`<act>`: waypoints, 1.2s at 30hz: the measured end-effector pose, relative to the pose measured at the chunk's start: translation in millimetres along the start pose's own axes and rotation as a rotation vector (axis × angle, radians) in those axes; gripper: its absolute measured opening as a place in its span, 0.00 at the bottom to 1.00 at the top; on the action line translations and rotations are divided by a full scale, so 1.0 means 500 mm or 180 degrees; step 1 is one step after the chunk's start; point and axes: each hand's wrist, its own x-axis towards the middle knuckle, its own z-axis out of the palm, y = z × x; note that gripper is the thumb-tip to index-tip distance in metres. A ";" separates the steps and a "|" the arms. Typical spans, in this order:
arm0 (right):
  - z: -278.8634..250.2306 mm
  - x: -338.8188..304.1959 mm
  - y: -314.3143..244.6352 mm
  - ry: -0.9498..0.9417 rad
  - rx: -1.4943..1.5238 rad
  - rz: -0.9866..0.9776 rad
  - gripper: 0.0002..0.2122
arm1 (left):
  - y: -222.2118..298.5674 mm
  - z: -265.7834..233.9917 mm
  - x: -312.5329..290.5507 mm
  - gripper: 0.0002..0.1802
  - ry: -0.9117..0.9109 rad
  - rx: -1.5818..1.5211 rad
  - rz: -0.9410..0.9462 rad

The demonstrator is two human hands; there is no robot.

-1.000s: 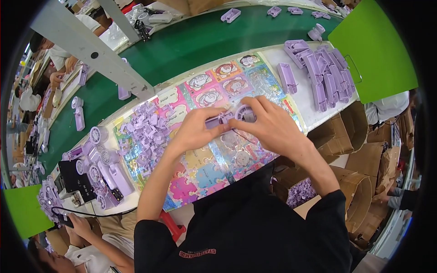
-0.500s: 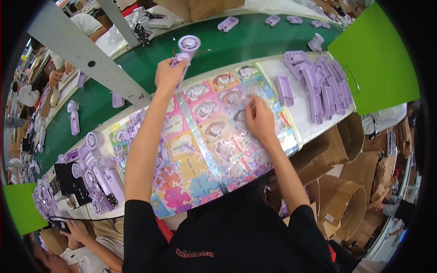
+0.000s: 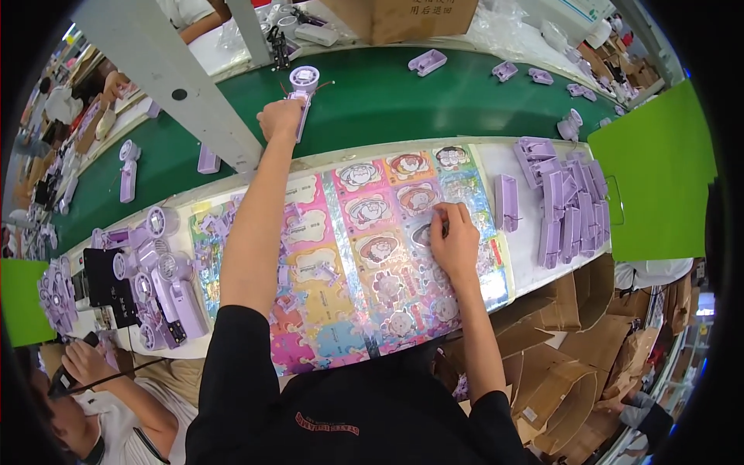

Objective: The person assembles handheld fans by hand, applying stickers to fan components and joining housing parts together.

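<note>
My left hand reaches far out over the green conveyor belt and is closed on a light-purple handheld fan. The round head of the fan points away from me, and thin wires stick out at its sides. Above a colourful sheet printed with cartoon pictures, my right hand has its fingers curled in toward the thumb. Whatever those fingers hold, if anything, is hidden. Small purple plastic parts lie scattered over the left part of the sheet, beneath my left forearm.
Purple handle shells are heaped at the right, beside a green panel. Purple fan bodies pile up at the left, near a co-worker's hand. A grey metal post rises left of my arm. Cardboard boxes stand at lower right.
The whole view has shifted a little. My left hand has carried the fan slightly farther out along the belt. My right hand's fingers have curled in more over the sheet.
</note>
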 end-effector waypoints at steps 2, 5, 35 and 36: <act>0.002 0.001 0.003 0.0026 -0.0047 -0.0013 0.06 | 0.003 0.009 -0.009 0.25 0.0132 -0.0427 -0.0336; 0.005 -0.001 0.005 0.0035 -0.0106 0.0036 0.07 | 0.011 0.008 -0.031 0.31 0.0135 -0.0343 -0.0189; 0.200 0.005 -0.308 -0.1587 0.0761 -0.1632 0.52 | -0.426 -0.353 -0.633 0.64 0.0384 0.0727 0.1393; 0.201 0.003 -0.310 -0.1610 0.0889 -0.1661 0.50 | -0.425 -0.347 -0.626 0.64 0.0385 0.0721 0.1391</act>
